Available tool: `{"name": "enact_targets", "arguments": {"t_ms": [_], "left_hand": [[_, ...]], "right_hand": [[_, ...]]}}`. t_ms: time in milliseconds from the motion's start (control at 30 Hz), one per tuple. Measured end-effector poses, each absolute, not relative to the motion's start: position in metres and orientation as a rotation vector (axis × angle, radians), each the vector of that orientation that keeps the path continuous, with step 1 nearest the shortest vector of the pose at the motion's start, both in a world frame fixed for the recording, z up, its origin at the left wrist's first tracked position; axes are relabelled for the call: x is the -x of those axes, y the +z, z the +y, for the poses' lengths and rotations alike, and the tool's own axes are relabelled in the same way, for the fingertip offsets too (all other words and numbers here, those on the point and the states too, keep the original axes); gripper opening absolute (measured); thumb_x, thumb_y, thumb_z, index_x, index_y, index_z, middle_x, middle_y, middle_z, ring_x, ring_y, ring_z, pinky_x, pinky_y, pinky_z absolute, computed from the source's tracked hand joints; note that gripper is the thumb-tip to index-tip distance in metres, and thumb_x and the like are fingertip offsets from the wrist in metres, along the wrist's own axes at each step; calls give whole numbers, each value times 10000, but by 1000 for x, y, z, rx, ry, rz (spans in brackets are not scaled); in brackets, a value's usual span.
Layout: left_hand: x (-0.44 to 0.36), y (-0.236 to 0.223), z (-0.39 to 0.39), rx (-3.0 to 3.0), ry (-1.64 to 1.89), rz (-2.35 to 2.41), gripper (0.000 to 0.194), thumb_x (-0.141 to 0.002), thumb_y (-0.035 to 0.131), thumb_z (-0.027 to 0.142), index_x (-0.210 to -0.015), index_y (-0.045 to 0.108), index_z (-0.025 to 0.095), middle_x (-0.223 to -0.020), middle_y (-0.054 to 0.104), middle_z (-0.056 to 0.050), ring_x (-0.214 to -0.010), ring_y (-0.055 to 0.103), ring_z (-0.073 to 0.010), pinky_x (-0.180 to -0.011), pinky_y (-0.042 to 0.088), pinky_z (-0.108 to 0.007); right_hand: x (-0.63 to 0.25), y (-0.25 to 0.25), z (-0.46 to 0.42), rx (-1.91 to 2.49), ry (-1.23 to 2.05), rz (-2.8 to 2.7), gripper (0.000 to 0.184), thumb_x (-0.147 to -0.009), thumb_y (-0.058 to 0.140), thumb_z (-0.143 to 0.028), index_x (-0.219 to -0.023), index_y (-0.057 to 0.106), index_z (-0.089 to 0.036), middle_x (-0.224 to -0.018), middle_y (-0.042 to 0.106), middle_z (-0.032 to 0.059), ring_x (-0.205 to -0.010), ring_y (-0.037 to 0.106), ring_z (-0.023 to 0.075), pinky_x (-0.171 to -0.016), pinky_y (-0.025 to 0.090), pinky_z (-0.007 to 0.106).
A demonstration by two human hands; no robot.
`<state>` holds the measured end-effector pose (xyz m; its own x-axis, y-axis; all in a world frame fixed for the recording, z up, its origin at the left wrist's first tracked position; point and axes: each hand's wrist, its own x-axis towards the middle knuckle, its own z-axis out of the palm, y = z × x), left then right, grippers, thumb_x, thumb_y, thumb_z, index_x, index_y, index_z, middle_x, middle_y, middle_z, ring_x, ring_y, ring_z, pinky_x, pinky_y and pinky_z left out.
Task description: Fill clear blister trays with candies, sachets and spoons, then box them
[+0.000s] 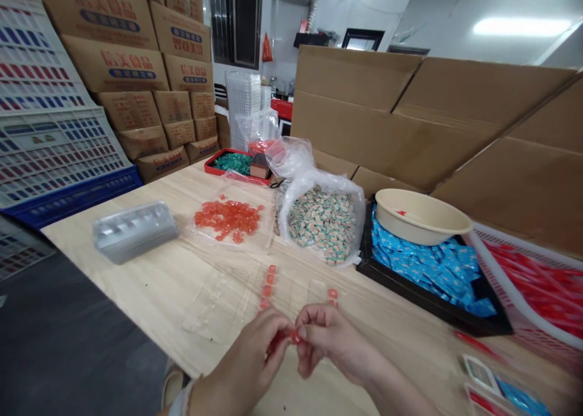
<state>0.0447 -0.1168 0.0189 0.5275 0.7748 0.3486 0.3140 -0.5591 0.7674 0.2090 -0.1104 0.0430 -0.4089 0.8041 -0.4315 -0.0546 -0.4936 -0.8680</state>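
The left hand [239, 367] and right hand [332, 343] pinch a red sweet [294, 337] between pressed fingertips, just past a clear plastic tray [218, 300] holding a row of sweets. Beyond lie loose orange sweets [226, 218], a bag [321, 218] of wrapped candies, and a black tray [437, 306] of blue packets [428, 270] under a beige basin [421, 215]. Stacked cartons [109, 67] bear red Chinese print.

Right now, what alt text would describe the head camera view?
The left hand and right hand pinch a small orange candy over a wooden table, beside a row of orange candies and a bag of wrapped sweets.
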Motion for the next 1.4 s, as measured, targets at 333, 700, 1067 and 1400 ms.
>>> {"name": "enact_targets", "arguments": {"t_ms": [333,700,1067,1400], "left_hand": [[-39,20,-119,-2309,964,712,174,-793,363,66,-917,378,188,-759,504,-25,-621,451,-96,-569,397,-188],[-40,36,-116,-2298,825,578,190,-786,366,51,-910,414,187,-819,534,-41,-734,492,-111,-664,424,-199],[-63,-5,-128,-1704,1006,840,437,-811,438,232,-1212,268,202,-809,493,-22,-717,505,-124,-655,424,-253],[-59,3,-138,-1624,995,828,315,-840,387,316,-1128,377,188,-730,471,-6,-646,474,-104,-584,385,-217]], "right_hand": [[-214,56,-107,1318,1995,-1351,129,-591,535,-234,-622,529,-109,-508,576,-9,-434,573,107,-464,460,227],[-220,54,-99,1232,2229,-1340,140,-561,562,-224,-609,562,-93,-526,591,11,-446,583,118,-450,469,227],[-208,42,-118,1391,1711,-1423,109,-609,499,-237,-567,459,-145,-474,484,-51,-399,483,60,-430,388,187],[-203,39,-130,1437,1517,-1396,92,-599,495,-206,-538,453,-151,-459,466,-48,-406,459,64,-426,362,192]]}}
